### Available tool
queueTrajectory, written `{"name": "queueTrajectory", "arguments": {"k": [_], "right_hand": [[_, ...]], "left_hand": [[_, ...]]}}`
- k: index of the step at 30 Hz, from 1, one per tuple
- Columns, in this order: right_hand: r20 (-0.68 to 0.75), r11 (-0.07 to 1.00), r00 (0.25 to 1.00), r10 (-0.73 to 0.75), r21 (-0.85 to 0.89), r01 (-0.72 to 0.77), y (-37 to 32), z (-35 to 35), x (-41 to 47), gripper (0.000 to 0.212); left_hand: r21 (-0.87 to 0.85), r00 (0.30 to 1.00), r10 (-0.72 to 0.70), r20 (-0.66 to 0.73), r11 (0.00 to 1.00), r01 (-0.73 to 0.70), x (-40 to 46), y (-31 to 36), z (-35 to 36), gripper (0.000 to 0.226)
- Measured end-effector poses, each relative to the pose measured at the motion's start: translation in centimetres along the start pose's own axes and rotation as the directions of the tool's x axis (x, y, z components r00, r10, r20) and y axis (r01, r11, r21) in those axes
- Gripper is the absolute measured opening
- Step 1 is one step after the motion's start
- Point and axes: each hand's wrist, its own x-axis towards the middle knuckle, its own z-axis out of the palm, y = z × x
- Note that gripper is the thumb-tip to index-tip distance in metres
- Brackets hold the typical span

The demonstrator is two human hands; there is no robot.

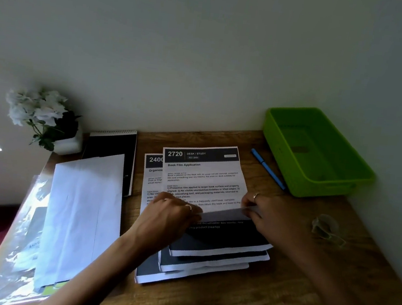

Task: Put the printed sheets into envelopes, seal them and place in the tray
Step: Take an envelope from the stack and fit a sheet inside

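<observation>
Both hands, left hand [173, 212] and right hand [270, 215], pinching flat printed sheet [204, 178] mid-fold, rectangular green plastic tray [357, 180] beyond

head: worn on person's head | faces forward-down | close above desk [278, 299] | wall beyond

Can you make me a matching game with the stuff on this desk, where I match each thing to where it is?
Things:
1. green tray
2. blue pen
3. white envelopes
4. flower pot

Places:
A. far left corner, by the wall
B. flat on the desk's left side
C. far right corner
D. between the printed sheets and the tray

Pairs: 1-C, 2-D, 3-B, 4-A
</observation>
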Motion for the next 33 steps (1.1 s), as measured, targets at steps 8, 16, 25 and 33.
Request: {"name": "queueTrajectory", "arguments": {"k": [8,16,25,33], "right_hand": [[0.096,0.998,0.994,0.058,-0.031,-0.056,-0.4,1.5,-4.3,0.022],[0.135,0.998,0.989,0.059,-0.031,-0.055,-0.8,4.0,-6.7,0.040],[0.099,0.999,0.995,0.022,0.025,-0.024,-4.8,8.6,-6.4,0.056],[0.021,0.997,0.999,0.042,-0.059,-0.041,-3.2,9.9,-6.6,0.067]], "left_hand": [[-0.005,0.975,0.049,0.215,0.999,-0.049,-4.3,0.1,3.2,0.051],[0.064,0.965,-0.031,0.260,0.998,0.014,-5.7,1.1,4.2,0.063],[-0.062,0.960,-0.119,0.253,0.988,0.139,-4.9,2.2,5.5,0.054],[-0.099,0.943,-0.158,0.294,0.976,0.194,-4.9,1.8,6.0,0.061]]}}
